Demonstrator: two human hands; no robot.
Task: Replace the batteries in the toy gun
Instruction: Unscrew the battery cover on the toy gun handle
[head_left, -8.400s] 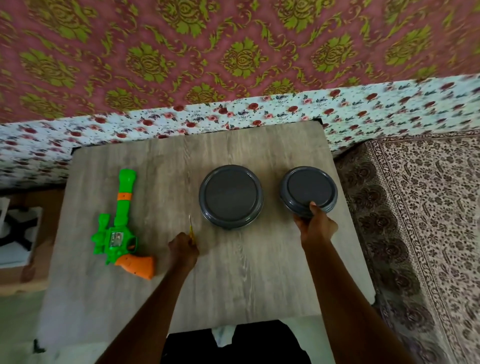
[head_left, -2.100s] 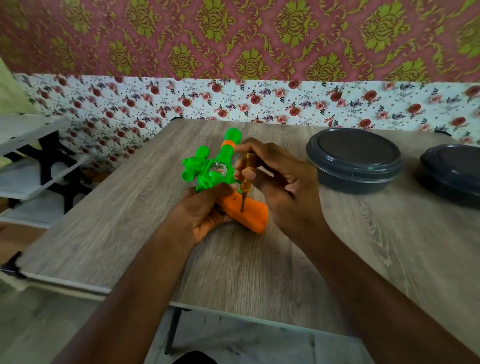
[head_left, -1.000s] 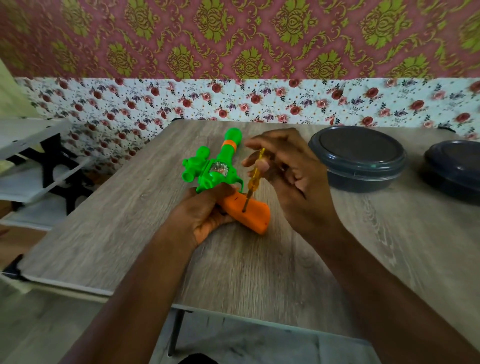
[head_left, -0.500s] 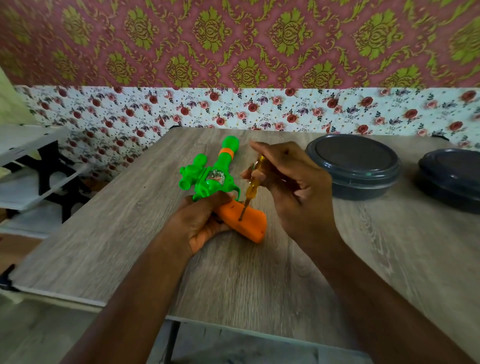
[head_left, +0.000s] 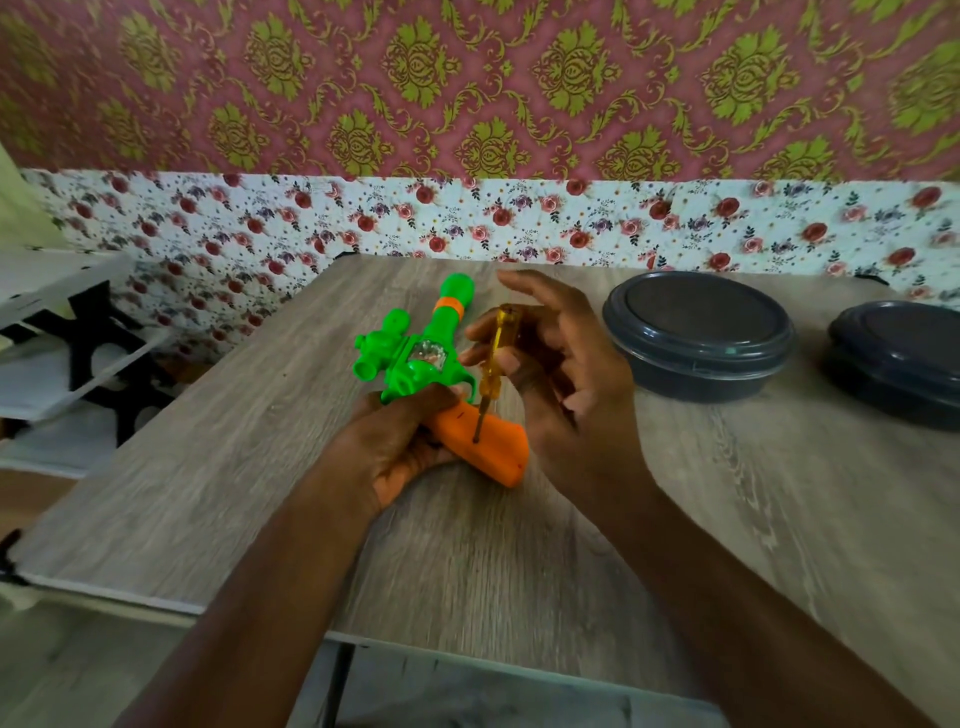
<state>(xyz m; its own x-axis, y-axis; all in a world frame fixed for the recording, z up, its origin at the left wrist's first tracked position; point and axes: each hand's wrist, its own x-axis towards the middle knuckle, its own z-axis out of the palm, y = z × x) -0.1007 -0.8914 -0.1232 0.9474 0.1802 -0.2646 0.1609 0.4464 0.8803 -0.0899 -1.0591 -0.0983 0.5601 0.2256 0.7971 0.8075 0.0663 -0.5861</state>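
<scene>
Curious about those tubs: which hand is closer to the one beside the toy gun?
Right. The right hand, holding the screwdriver, is beside the tub; the left hand grips the toy gun farther off.

- One view — a wide-angle camera worn on the person's head, facing forward and down across the table (head_left: 753, 545)
- Close in: the left hand (head_left: 400, 441) and right hand (head_left: 571, 384) sit near mid-frame, reaching up from the bottom edge
- The patterned wall (head_left: 467, 104) fills the top — just behind the table's far edge

The left hand (head_left: 400, 441) and right hand (head_left: 566, 395) are bare, and so are both forearms (head_left: 270, 597)
</scene>
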